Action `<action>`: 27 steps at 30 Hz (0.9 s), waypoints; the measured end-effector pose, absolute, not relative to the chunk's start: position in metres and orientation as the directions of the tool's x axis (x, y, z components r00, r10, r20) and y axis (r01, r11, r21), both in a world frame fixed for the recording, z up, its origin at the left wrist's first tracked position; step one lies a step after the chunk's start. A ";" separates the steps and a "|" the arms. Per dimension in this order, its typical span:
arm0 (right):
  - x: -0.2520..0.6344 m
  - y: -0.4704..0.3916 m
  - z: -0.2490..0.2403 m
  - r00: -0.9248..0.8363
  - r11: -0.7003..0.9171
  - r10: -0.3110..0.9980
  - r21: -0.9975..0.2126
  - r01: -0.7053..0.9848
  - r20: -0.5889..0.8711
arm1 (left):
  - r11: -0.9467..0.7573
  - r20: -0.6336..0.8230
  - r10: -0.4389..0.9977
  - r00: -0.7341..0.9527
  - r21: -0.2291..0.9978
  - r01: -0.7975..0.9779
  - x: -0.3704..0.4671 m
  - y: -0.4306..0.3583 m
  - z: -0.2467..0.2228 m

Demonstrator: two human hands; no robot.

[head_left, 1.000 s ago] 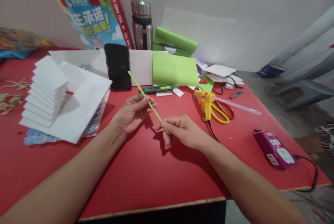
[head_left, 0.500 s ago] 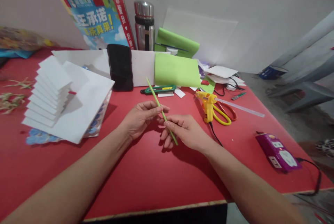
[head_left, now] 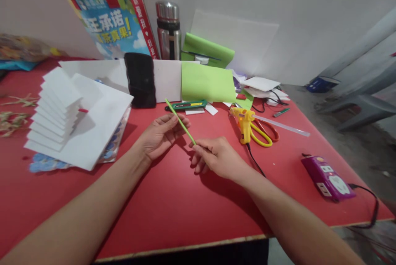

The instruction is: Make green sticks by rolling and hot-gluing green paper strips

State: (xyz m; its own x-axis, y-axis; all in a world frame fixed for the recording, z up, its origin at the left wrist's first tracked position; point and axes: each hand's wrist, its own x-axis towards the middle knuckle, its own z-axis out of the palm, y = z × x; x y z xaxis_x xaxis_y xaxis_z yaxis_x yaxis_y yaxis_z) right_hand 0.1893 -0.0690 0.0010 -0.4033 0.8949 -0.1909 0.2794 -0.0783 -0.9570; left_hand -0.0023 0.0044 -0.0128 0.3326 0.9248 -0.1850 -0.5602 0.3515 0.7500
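A thin green stick (head_left: pixel 185 128) slants between my two hands above the red table (head_left: pixel 173 215). My right hand (head_left: pixel 213 155) pinches its lower end between thumb and fingers. Around the stick's middle, my left hand (head_left: pixel 162 135) is closed, with the thumb against it and the fingers behind. The stick's upper tip points toward a green utility knife (head_left: pixel 188 105) lying behind the hands. Right of my right hand is a yellow glue gun (head_left: pixel 245 125) with a clear glue stick in it.
Left stands a stepped white paper piece (head_left: pixel 55 112) on a white board. A black phone (head_left: pixel 140 79), green paper (head_left: pixel 207 83) and a steel flask (head_left: pixel 168 30) are at the back. Scissors (head_left: pixel 261 135) lie by the glue gun, a purple power socket (head_left: pixel 328 176) at right.
The green stick has shifted left and up, and its lower end no longer sticks out below my right hand. My left hand has moved slightly left, away from my right.
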 end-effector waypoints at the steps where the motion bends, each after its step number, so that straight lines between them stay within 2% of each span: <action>1: 0.189 -0.069 0.002 -0.418 -0.143 0.879 -0.964 0.226 -0.228 | 0.345 -0.176 0.927 0.331 0.747 -0.569 -0.002 0.004 -0.013; 3: 0.187 -0.069 0.004 -0.457 -0.259 0.841 -0.957 0.131 -0.290 | 0.330 -0.154 0.931 0.331 0.740 -0.585 -0.002 0.004 -0.013; 6: 0.186 -0.068 0.005 -0.508 -0.333 0.801 -0.941 0.060 -0.317 | 0.317 -0.140 0.935 0.326 0.741 -0.592 -0.001 0.003 -0.013; 14: 0.184 -0.064 -0.002 -0.442 -0.315 0.861 -0.946 -0.074 -0.252 | 0.433 -0.240 0.863 0.444 0.806 -0.404 0.007 -0.011 -0.013; 19: 0.184 -0.067 0.004 -0.344 -0.204 0.917 -0.979 0.026 -0.200 | 0.442 -0.262 0.858 0.441 0.815 -0.375 0.012 -0.015 -0.011; 27: 0.189 -0.071 0.000 -0.346 -0.017 0.932 -0.968 0.250 -0.106 | 0.363 -0.232 0.925 0.302 0.773 -0.520 0.004 -0.003 -0.008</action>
State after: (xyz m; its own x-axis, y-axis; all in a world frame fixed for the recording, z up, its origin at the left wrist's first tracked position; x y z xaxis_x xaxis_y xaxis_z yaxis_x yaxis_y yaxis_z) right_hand 0.1891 -0.0713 0.0002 -0.3462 0.9322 -0.1058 0.2502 -0.0170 -0.9680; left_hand 0.0039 -0.0031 -0.0081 0.3017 0.9248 -0.2318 -0.5204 0.3635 0.7727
